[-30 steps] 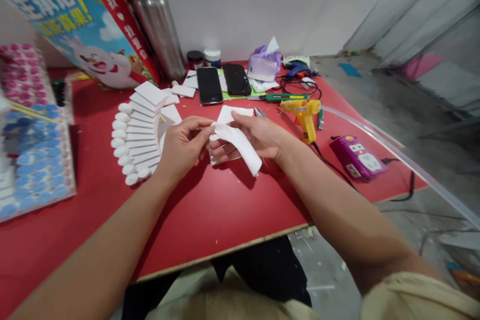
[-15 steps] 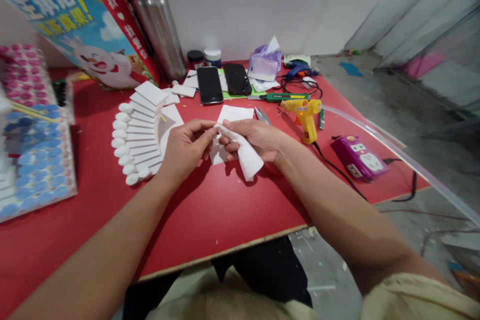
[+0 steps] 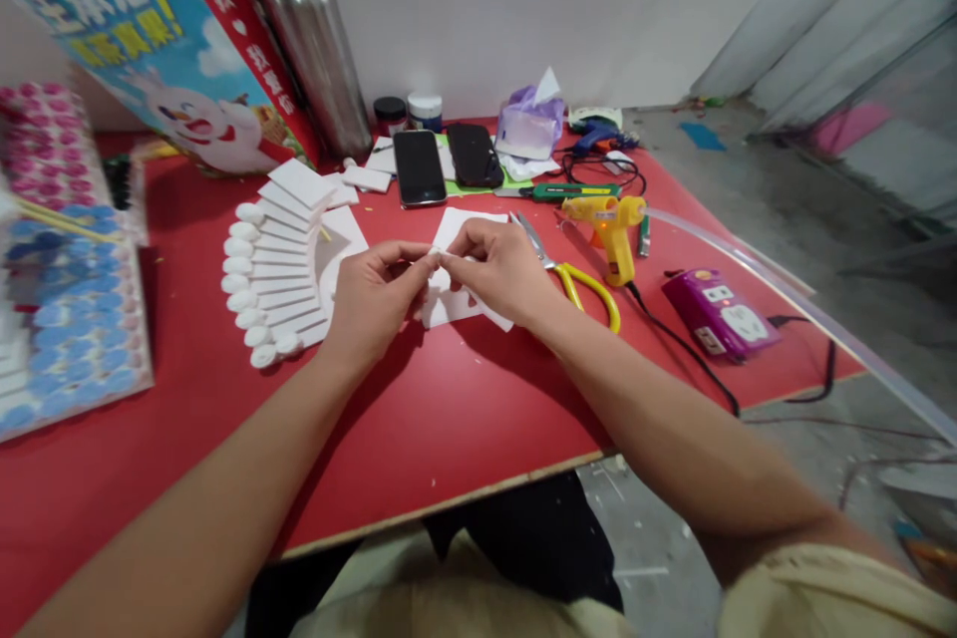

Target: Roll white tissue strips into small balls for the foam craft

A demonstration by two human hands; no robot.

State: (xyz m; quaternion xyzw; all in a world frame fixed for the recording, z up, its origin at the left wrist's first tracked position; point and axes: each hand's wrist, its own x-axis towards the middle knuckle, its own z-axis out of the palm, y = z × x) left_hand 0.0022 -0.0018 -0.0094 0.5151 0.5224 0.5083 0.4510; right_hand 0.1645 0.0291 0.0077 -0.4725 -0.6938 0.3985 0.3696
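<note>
My left hand (image 3: 372, 298) and my right hand (image 3: 499, 268) meet above the red table (image 3: 419, 419), both pinching the top edge of a white foam piece (image 3: 456, 301). Most of that piece is hidden behind my right hand; its lower part rests near the tabletop. A flat white sheet (image 3: 465, 222) lies just behind my hands. To the left lies a fan of white foam strips with rounded tips (image 3: 273, 264).
Yellow-handled scissors (image 3: 572, 274), a yellow glue gun (image 3: 609, 231) and a purple power strip (image 3: 716, 311) lie to the right. Two phones (image 3: 419, 167), small jars, a tissue pack (image 3: 528, 125), a green cutter and a steel flask (image 3: 314, 50) stand behind. Dotted boards (image 3: 64, 319) fill the left.
My right hand turned over and lifted toward the left hand, bringing the hanging foam strip up into a pinch. The scissors, hidden before, now show beside it.
</note>
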